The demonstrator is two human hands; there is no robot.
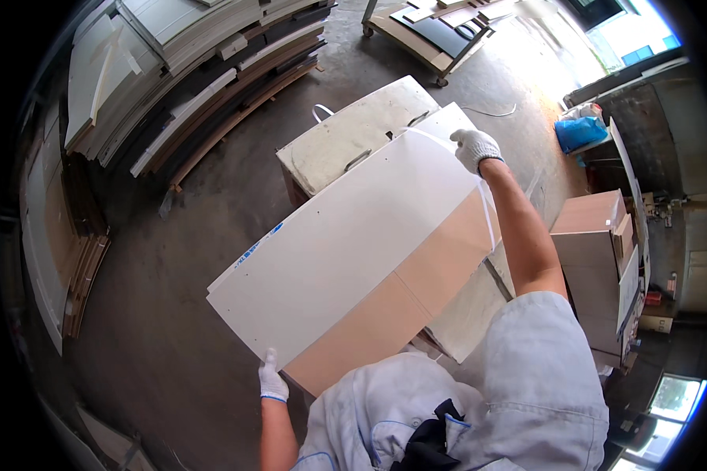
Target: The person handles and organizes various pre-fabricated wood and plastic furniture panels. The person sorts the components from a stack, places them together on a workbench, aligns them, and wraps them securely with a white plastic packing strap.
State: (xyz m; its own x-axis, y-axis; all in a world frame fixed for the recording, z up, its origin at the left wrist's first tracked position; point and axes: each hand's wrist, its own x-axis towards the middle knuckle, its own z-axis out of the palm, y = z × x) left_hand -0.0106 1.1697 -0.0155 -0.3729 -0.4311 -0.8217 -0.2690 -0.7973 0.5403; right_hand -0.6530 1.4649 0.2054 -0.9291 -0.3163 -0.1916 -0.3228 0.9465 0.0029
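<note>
A long white panel [330, 243] lies at a slant before me on a brown cardboard sheet [393, 314]. At the near left corner, my left hand [272, 378], in a white knitted glove, grips the panel with its thumb along the edge; its other fingers are hidden. My right hand [477, 151], also gloved, is closed on a white strap [487, 208] near the far right end. The strap arcs over the panel and runs down across the cardboard. Beneath the panel stands an off-white bench [353, 137] with metal handles on its top.
Stacked boards [204, 86] fill the far left, with more panels [55, 235] leaning at the left. A wheeled cart [440, 35] carries boards at the back. To the right stand cardboard boxes [593, 267] and a blue bag [580, 133]. A loose strap [491, 112] lies on the floor.
</note>
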